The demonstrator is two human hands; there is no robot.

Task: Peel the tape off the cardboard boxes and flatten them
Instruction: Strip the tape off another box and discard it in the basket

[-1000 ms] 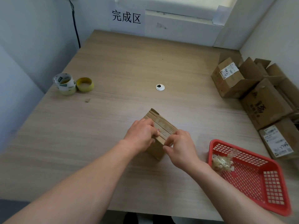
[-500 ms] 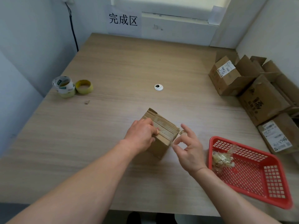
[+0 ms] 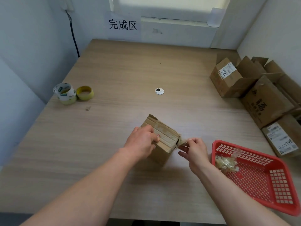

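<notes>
Head view: our left hand presses on the small brown cardboard box at the near centre of the wooden table; our right hand pinches a clear tape strip at the box's right corner, left of the red plastic basket.

A small brown cardboard box, still taped along its top, stands tilted under the left hand; a clear tape strip lifts from its right corner, pinched by the right hand.
</notes>
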